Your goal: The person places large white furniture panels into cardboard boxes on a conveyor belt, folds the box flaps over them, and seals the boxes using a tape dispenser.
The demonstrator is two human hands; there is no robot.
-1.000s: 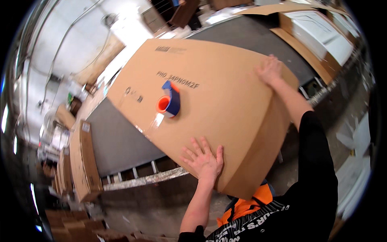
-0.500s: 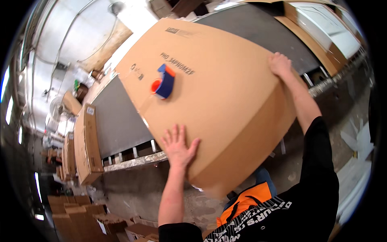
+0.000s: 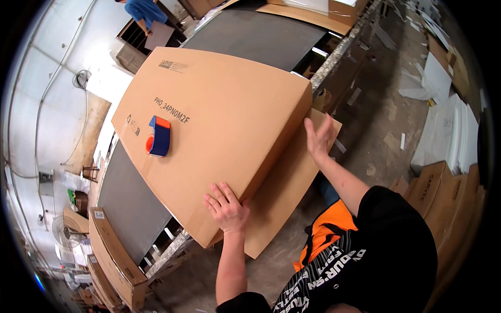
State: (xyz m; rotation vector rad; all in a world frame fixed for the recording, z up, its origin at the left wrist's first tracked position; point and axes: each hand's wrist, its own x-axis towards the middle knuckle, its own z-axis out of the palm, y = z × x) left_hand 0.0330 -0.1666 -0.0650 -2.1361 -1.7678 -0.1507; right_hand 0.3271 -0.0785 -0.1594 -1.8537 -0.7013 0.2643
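Note:
A large flat brown cardboard box (image 3: 224,99) lies across the conveyor in front of me. My left hand (image 3: 228,208) rests palm down on its near left corner, fingers somewhat spread. Along the box's near side a long cardboard flap (image 3: 284,201) juts out toward my body, below the top face. At the right end of this flap is my right hand (image 3: 319,138), fingers apart and thumb raised; whether it touches the cardboard I cannot tell. A blue and orange tape dispenser (image 3: 160,138) sits on the left part of the box top.
The dark conveyor belt (image 3: 255,34) runs beneath the box, with a worn metal edge (image 3: 342,57). Another carton (image 3: 112,255) stands at the left. Stacked cartons (image 3: 433,188) and white panels (image 3: 449,130) are at the right. A person in blue (image 3: 146,13) holds a panel at the back.
My right hand has left the box's top right edge and come down beside the flap. The near flap now stands out from the box. My left hand stays on the near left corner.

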